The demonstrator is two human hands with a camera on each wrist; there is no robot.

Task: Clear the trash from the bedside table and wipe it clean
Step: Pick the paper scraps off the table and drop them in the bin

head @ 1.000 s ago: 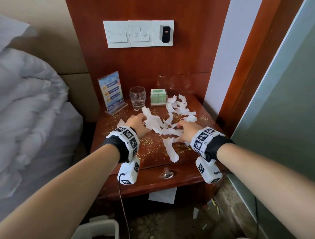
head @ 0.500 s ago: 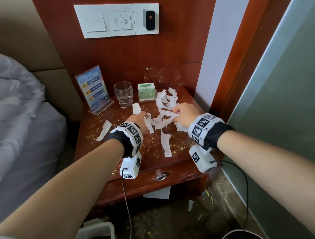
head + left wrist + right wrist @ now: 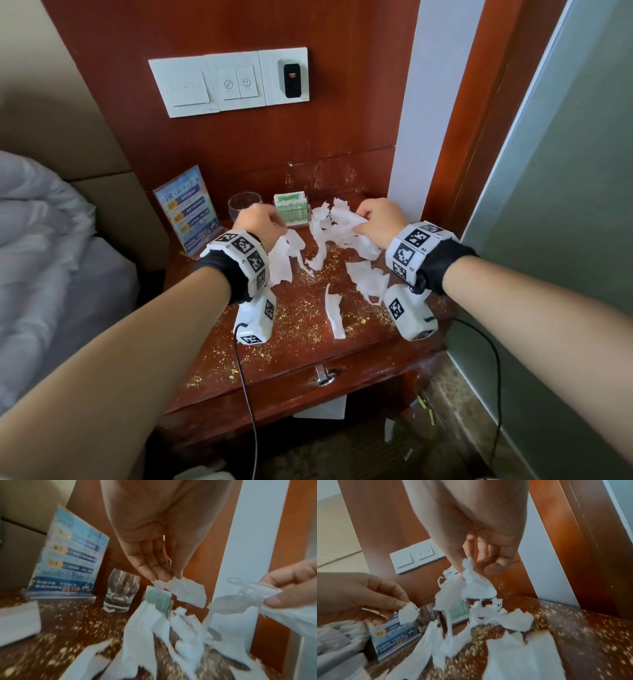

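The person's left hand (image 3: 255, 219) and right hand (image 3: 376, 217) each pinch torn tissue strips (image 3: 284, 260) lifted off the bedside table (image 3: 308, 363), while pieces at six o'clock, yellow crumbs (image 3: 301, 308) and wiping remain.

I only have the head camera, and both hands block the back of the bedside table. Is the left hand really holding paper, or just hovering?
Observer: The left wrist view shows the left hand pinching a torn paper scrap between fingertips and thumb.
Operator: And the right hand?
Observer: In the right wrist view the right hand pinches the top of a bunch of paper strips that hang toward the table.
Operator: Is the glass behind the left hand knocked over?
Observer: No. The left wrist view shows the glass standing upright beside the sign.
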